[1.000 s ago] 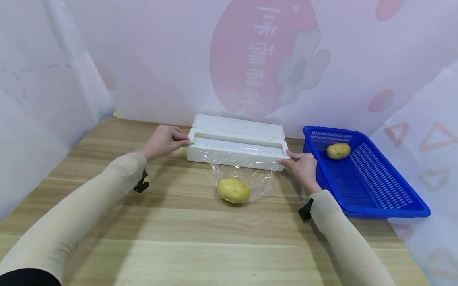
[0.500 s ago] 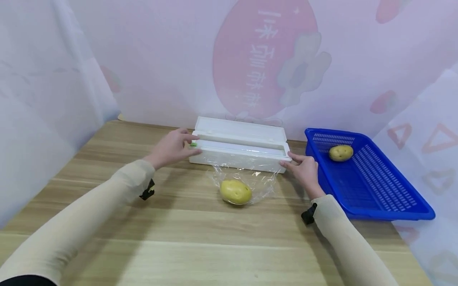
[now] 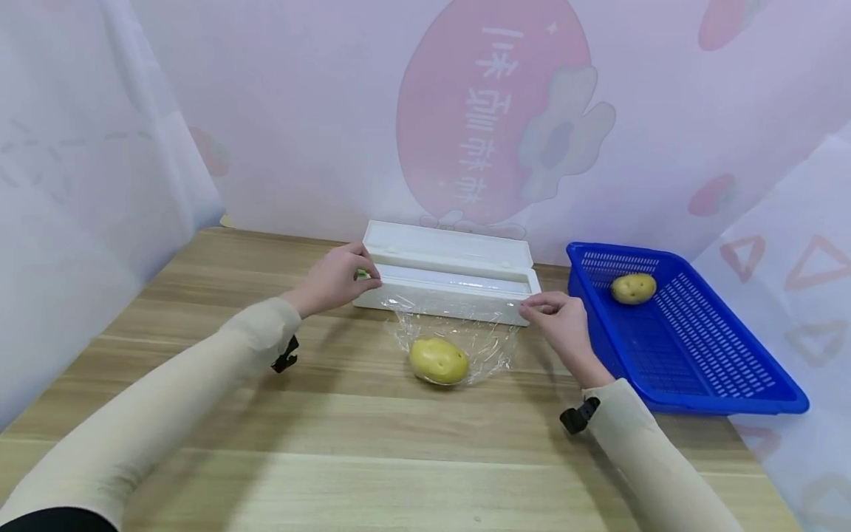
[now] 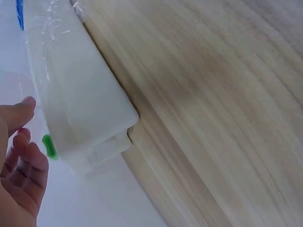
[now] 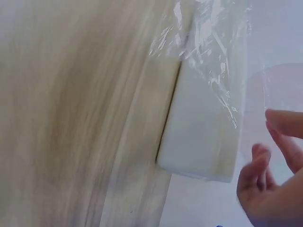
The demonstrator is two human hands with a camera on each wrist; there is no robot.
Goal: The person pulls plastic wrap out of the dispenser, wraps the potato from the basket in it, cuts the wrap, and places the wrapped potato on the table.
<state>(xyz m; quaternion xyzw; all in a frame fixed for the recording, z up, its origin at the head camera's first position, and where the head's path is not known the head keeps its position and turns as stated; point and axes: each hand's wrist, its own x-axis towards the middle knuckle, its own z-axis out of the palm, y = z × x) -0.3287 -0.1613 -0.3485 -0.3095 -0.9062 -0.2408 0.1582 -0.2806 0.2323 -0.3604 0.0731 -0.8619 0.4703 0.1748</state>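
Note:
In the head view a white cling film dispenser [image 3: 442, 304] with its lid up stands at the back of the table. Clear cling film [image 3: 475, 341] hangs over its front and onto a potato [image 3: 439, 360] lying before it. My left hand [image 3: 339, 277] pinches the film above the dispenser's left end, close to the green slider [image 4: 49, 146] seen in the left wrist view. At the right front corner my right hand [image 3: 558, 321] pinches the film between thumb and forefinger. A taut edge of film runs up from those fingertips [image 5: 277, 120] in the right wrist view.
A blue plastic basket [image 3: 691, 403] stands on the right with another potato [image 3: 634, 288] in it. Behind the wooden table [image 3: 399, 473] hangs a pale printed cloth backdrop [image 3: 299, 118].
My left hand has left the green slider and moved right over the dispenser's end. My right hand has shifted from the dispenser's right corner to the film at its front edge.

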